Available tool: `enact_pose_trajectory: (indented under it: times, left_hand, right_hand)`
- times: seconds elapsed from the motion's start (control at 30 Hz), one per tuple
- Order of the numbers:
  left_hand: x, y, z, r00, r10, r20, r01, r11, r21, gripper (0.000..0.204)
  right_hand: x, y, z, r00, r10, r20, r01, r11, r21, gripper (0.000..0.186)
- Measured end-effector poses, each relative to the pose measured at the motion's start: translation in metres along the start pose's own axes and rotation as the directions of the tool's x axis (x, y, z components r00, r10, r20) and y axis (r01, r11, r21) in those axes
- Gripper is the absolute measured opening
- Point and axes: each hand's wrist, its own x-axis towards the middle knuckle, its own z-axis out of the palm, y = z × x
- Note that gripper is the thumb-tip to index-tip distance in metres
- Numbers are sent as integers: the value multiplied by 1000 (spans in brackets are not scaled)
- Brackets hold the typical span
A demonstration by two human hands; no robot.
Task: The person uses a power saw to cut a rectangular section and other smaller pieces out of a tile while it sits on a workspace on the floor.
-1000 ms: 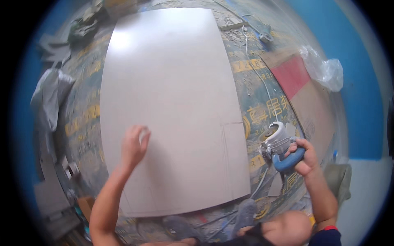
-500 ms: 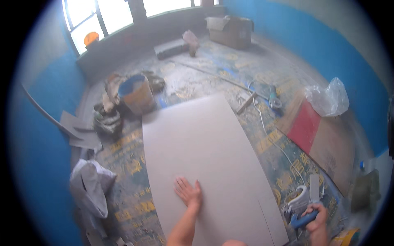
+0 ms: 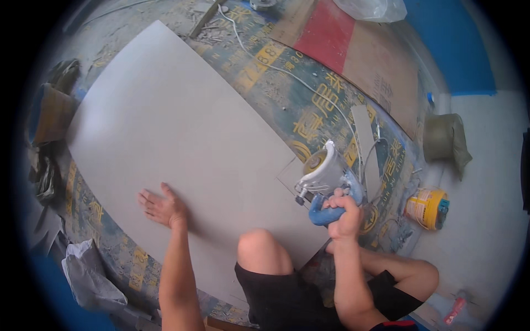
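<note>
Left hand (image 3: 164, 211) was spread on the panel (image 3: 182, 121), apparently for steadying; near its right edge, a cutter (image 3: 332, 172) was gripped by the right hand (image 3: 346, 219); careful alignment seemed needed.

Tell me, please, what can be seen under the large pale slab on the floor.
Green floor sheeting with yellow print shows along both long edges of the slab and appears to continue beneath; whatever lies under its middle is covered from view.
</note>
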Motion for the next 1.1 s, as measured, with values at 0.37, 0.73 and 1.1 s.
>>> enact_pose_trajectory:
  times: [0.37, 0.73, 1.1]
  left_hand:
    - [-7, -20, -30, 1000, 10, -12, -10, 1000, -9, 81]
    - [-11, -21, -33, 999, 27, 25, -27, 999, -23, 81]
    - [-11, -20, -30, 999, 29, -17, -29, 999, -18, 81]
  right_hand:
    - [-19, 8, -13, 1000, 4, 7, -4, 1000, -21, 23]
    - [-3, 25, 2, 996, -52, -66, 50, 998, -45, 14]
    - [3, 30, 4, 996, -50, -70, 47, 998, -42, 15]
